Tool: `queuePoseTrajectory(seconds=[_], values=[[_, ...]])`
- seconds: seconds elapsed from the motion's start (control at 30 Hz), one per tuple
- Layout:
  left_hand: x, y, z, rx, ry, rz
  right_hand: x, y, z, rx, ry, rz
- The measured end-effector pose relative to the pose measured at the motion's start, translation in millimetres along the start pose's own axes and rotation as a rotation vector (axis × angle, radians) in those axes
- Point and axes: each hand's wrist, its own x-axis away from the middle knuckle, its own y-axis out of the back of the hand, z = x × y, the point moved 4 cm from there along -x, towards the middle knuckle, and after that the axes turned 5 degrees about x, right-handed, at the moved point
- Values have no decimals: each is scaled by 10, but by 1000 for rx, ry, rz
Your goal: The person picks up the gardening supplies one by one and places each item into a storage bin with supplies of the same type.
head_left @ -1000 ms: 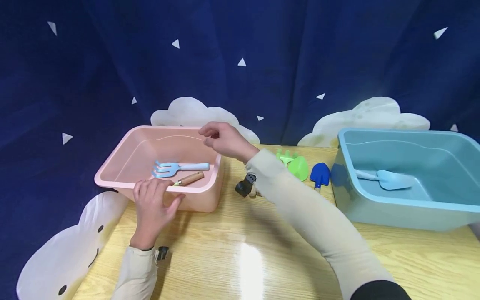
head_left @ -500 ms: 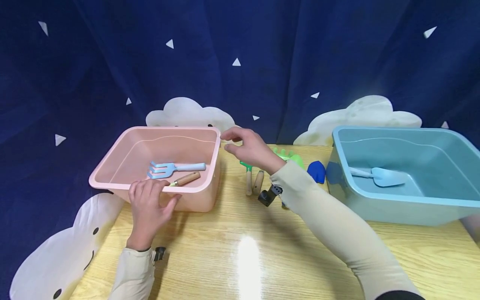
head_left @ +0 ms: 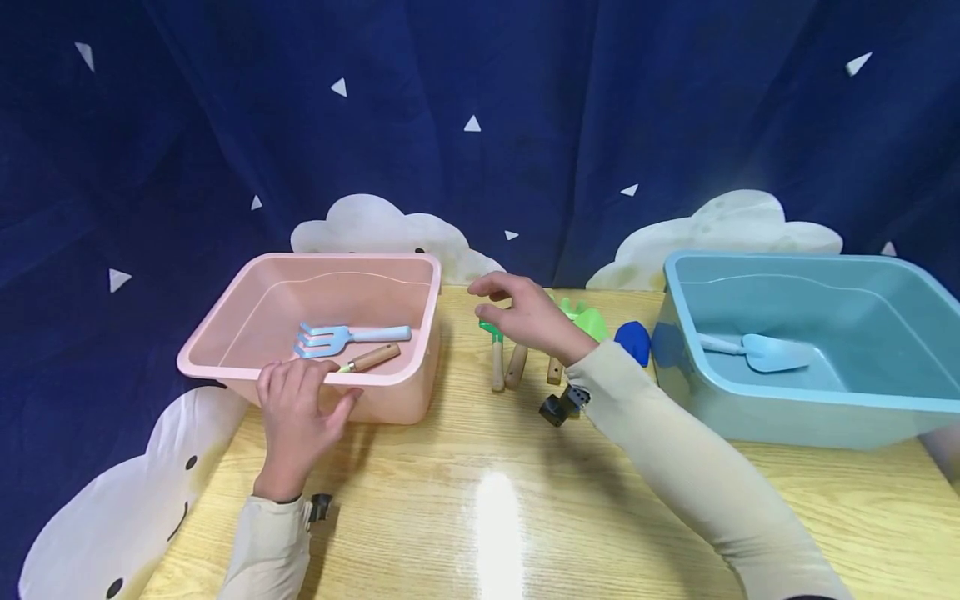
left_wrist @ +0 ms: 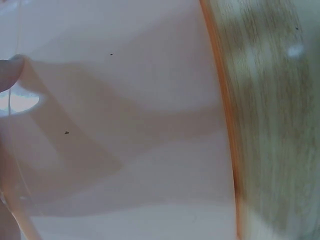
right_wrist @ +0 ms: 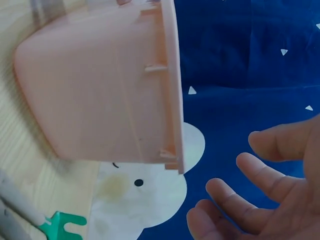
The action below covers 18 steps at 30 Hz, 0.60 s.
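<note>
The dark blue curtain [head_left: 420,108] backs the bench [head_left: 420,500], which carries the blue bin [head_left: 765,418] at right, a pale trowel [head_left: 776,354] inside, and the pink bin [head_left: 397,402] at left, with a pale fork [head_left: 348,336] and a brown-handled tool [head_left: 378,357] in it. The left hand [head_left: 296,417] grips the pink bin's near rim, fingers over the edge, thumb outside. The right hand [head_left: 532,321] hangs above the bench between the bins, fingers loosely curved, thumb well parted from them, holding nothing. Beyond it, toward the blue bin, lie a lime scoop [head_left: 591,323] and a blue shovel [head_left: 633,343]. Smaller and closer is the green tool [head_left: 497,358], on the bench below the right hand's fingertips, its long axis running from the curtain toward the person, handle end nearest. Those fingers point left, across that handle; the right hand is clearly the nearer, and I judge height and that crossing angle matter most
</note>
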Motion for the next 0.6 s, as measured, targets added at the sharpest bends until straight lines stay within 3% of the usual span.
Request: queuePoseTrajectory(seconds=[0.27, 0.4, 0.6], values=[[-17, -23, -14, 14, 9, 12, 92, -18, -230, -33, -37, -20], [7, 3, -9, 22, 30, 12, 116, -130, -365, -58, -44, -8], [3, 8, -11, 22, 24, 14, 183, -272, -603, -101, -117, 34]])
